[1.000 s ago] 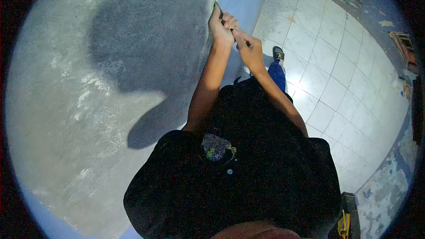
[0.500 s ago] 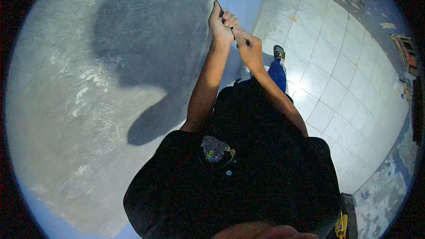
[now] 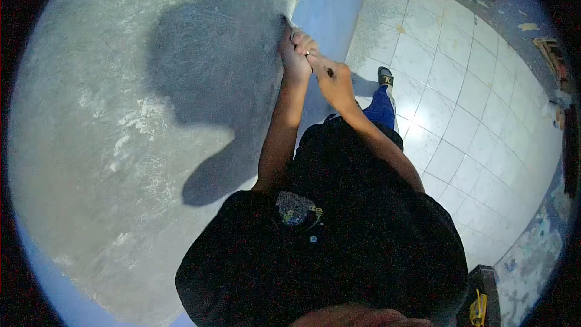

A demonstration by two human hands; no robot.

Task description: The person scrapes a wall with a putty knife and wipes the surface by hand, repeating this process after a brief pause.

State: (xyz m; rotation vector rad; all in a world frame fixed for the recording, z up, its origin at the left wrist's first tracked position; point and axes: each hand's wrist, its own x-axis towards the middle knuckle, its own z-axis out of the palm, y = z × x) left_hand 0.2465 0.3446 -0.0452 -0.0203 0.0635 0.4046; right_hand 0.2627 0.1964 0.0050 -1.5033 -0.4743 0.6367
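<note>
A slim, dark hand tool that looks like a scraper (image 3: 290, 25) rests with its tip at the wall, close to the border between the grey bare patch (image 3: 91, 163) and the blue paint (image 3: 327, 6). Around its upper part my left hand (image 3: 296, 54) is closed, with the thumb lying along the blade side. My right hand (image 3: 334, 83) grips the lower end, just behind and touching the left one. Most of the handle is hidden by fingers.
White floor tiles (image 3: 445, 118) lie to the right, where a sandalled foot (image 3: 385, 77) stands. A yellow object (image 3: 478, 309) sits on a dark item (image 3: 487, 281) at bottom right. Farther right is a peeling blue wall (image 3: 535, 266).
Both hands and the scraper have shifted down and slightly left along the wall. Its tip has moved from the paint border onto the grey patch. The grip stays closed.
</note>
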